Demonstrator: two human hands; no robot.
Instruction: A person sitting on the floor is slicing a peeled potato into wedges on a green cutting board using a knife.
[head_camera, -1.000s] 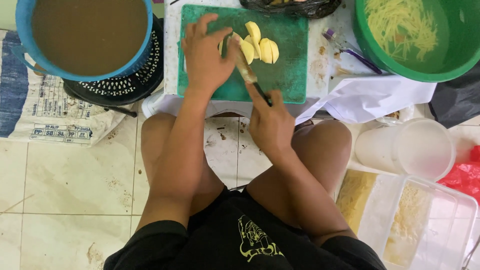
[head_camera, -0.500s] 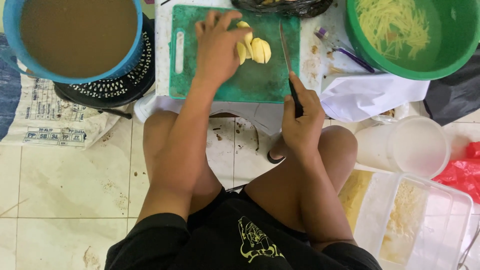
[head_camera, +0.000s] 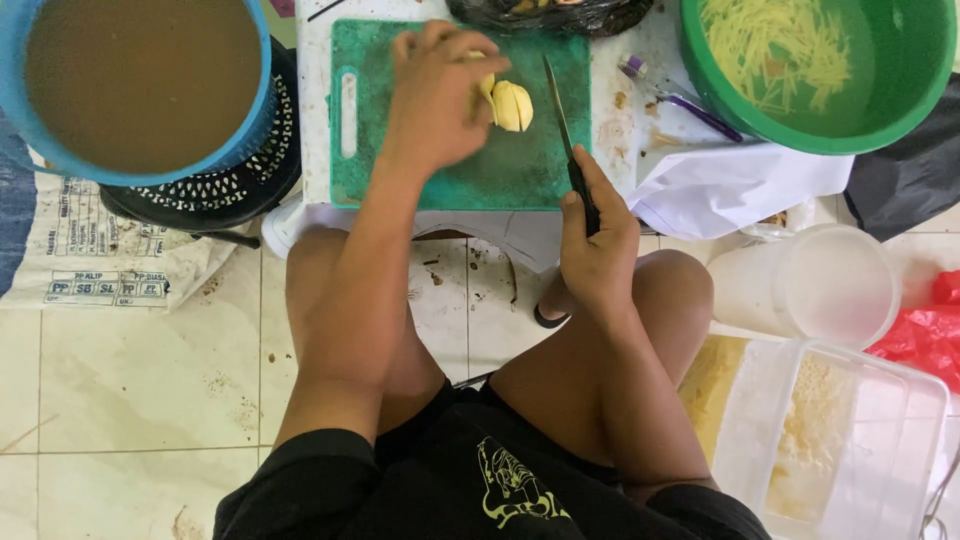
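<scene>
The right hand (head_camera: 597, 250) is wrapped tight around the black handle of a slim steel-bladed knife (head_camera: 568, 140), fingers closed all the way. The knife's long axis runs near to far, tip aimed at the far edge of the scene and leaning slightly left, blade edge-on over the right part of the worn green plastic cutting board (head_camera: 460, 160). The blade sits just right of the pale yellow potato slices (head_camera: 512, 105), clear of them.

The left hand (head_camera: 440, 95) is down on the far middle of the board, fingers curled over the left end of the slices and holding them together; part of the stack is hidden under that hand. The visible slices stand on edge, packed side by side.

Containers next. Far left, a round blue plastic tub (head_camera: 140, 90) is filled with murky brown liquid, and it sits on a black perforated basket (head_camera: 250, 180). Far right, a big green plastic basin (head_camera: 830, 75) holds thin yellow strips lying in water. On the near right, a white translucent cup (head_camera: 815, 285) lies on its side, contents impossible to make out. Below it, a clear rectangular plastic box (head_camera: 840, 440) holds pale crumbly shreds. A purple-handled peeler (head_camera: 680, 95) lies on the white surface between board and basin.
</scene>
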